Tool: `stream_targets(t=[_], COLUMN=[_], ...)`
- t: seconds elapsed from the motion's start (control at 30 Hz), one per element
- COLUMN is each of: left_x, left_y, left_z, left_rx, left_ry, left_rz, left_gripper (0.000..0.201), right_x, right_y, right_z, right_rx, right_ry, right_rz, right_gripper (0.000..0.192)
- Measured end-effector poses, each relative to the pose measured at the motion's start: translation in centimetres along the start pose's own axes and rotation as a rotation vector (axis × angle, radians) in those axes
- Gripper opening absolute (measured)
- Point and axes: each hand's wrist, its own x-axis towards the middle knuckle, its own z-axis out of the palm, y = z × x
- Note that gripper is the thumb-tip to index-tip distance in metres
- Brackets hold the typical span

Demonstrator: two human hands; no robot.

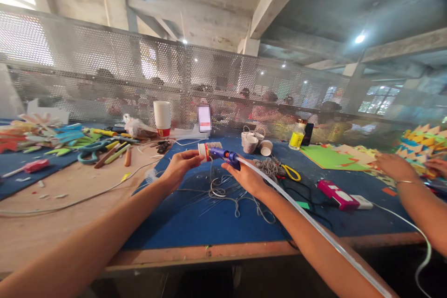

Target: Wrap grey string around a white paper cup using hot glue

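My left hand is closed on a paper cup, turned on its side with its white base toward me and a red band below it. Grey cord seems to be wound about the cup's far part. In my right hand is a blue hot glue gun, its nozzle up against the cup's side. A long clear glue stick runs out of the gun's back along my right forearm. Loose grey cord and thin glue strands lie on the blue mat beneath.
Cord-wrapped cups, a cord coil, yellow-handled scissors and a glue bottle stand or lie ahead. Stacked cups, a phone and tools are left. Another person's hand works right, near a pink box.
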Motion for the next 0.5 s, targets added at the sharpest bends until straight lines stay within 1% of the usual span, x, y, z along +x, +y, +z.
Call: stream_targets(t=[0.17, 0.37, 0.5], left_x=[-0.03, -0.04, 0.0], left_y=[0.07, 0.1, 0.02], left_z=[0.0, -0.03, -0.06], left_rx=[-0.014, -0.006, -0.012], left_ry=[0.01, 0.015, 0.014], left_rz=[-0.006, 0.002, 0.001], left_gripper=[0.04, 0.043, 0.041], right_x=[0.01, -0.05, -0.04], right_y=[-0.01, -0.09, 0.0], right_z=[-0.02, -0.18, -0.09], right_rx=[-0.037, -0.028, -0.07], right_ry=[0.0, 0.011, 0.022], right_rz=[0.006, -0.026, -0.037], right_gripper=[0.037, 0.036, 0.038])
